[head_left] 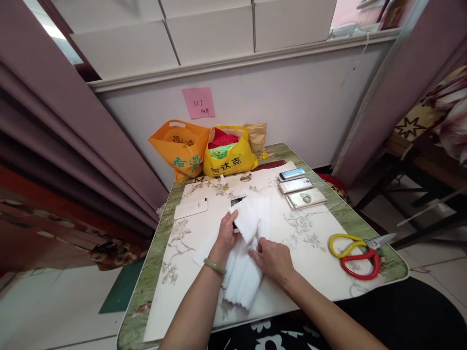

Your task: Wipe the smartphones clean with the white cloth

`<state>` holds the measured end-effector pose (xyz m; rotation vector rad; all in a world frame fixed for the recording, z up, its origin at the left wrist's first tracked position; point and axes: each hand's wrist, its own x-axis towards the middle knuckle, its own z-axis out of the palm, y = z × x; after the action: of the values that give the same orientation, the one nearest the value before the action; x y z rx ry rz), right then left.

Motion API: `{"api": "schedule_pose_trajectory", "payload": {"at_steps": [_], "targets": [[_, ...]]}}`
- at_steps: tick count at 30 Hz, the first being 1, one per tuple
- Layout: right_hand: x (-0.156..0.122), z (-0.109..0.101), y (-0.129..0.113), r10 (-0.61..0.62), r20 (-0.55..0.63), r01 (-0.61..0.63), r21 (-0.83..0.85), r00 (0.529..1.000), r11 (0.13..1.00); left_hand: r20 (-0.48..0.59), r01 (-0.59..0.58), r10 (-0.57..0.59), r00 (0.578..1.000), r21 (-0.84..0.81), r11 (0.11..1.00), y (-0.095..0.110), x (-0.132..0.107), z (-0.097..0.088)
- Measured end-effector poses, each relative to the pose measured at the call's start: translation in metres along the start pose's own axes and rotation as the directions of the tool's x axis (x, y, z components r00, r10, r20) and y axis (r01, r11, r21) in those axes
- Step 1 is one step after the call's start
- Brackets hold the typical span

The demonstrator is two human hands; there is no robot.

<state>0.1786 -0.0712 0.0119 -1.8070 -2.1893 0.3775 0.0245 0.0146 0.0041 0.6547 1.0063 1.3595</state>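
Observation:
A white cloth (248,243) lies bunched on the table's middle. My left hand (226,232), with a green bangle on its wrist, grips a dark phone (238,200) that is mostly wrapped in the cloth's upper part. My right hand (272,257) pinches a fold of the same cloth just to the right. A small bottle (224,183) stands beyond the hands.
A white phone (191,208) lies at the left, three more phones (301,187) at the right. Scissors (355,250) with yellow and red handles lie near the right edge. An orange bag (182,148), a yellow bag (228,153) and a brown pouch (257,136) stand against the wall.

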Motion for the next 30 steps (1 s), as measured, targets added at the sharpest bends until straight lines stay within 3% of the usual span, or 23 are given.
{"api": "schedule_pose_trajectory", "payload": {"at_steps": [3, 7, 11, 14, 16, 19, 21, 24, 27, 30], "targets": [[0.004, -0.008, 0.001, 0.012, 0.051, -0.013, 0.011, 0.999, 1.0, 0.018, 0.003, -0.003, 1.0, -0.005, 1.0, 0.001, 0.0, 0.0], [-0.013, -0.023, 0.027, 0.011, -0.008, -0.008, 0.266, 1.0, 0.964, 0.023, 0.001, -0.001, 1.0, 0.002, 1.0, -0.001, 0.001, -0.002], [-0.046, -0.037, 0.071, 0.147, -0.094, -0.116, 0.278, 0.985, 0.954, 0.046, 0.007, -0.008, 0.999, 0.018, 1.0, -0.002, 0.0, -0.003], [-0.061, -0.043, 0.089, 0.264, -0.154, -0.213, 0.285, 0.952, 0.935, 0.062, 0.006, -0.008, 0.998, 0.026, 1.0, -0.002, -0.001, -0.002], [-0.06, -0.045, 0.083, 0.253, -0.181, -0.179, 0.346, 0.951, 0.921, 0.069, 0.009, -0.011, 0.998, 0.035, 0.999, -0.001, -0.001, 0.0], [-0.043, -0.041, 0.053, 0.088, -0.159, -0.026, 0.357, 0.983, 0.934, 0.058, 0.02, -0.023, 0.998, 0.052, 0.998, -0.001, -0.001, 0.003], [-0.029, -0.034, 0.029, 0.032, -0.12, -0.002, 0.242, 0.992, 0.97, 0.046, 0.027, -0.03, 0.998, 0.06, 0.998, 0.0, -0.002, 0.003], [-0.013, -0.026, 0.007, 0.062, -0.031, -0.061, 0.032, 0.998, 0.998, 0.037, 0.036, -0.039, 0.999, 0.065, 0.997, 0.001, -0.002, 0.002], [-0.009, -0.03, 0.011, 0.013, -0.013, -0.013, 0.001, 1.0, 1.0, 0.033, 0.046, -0.048, 0.998, 0.066, 0.997, 0.002, 0.0, 0.001], [-0.013, -0.047, 0.025, -0.043, -0.091, 0.05, 0.078, 0.995, 0.996, 0.036, 0.052, -0.055, 0.998, 0.068, 0.996, 0.004, 0.002, 0.0]]}}
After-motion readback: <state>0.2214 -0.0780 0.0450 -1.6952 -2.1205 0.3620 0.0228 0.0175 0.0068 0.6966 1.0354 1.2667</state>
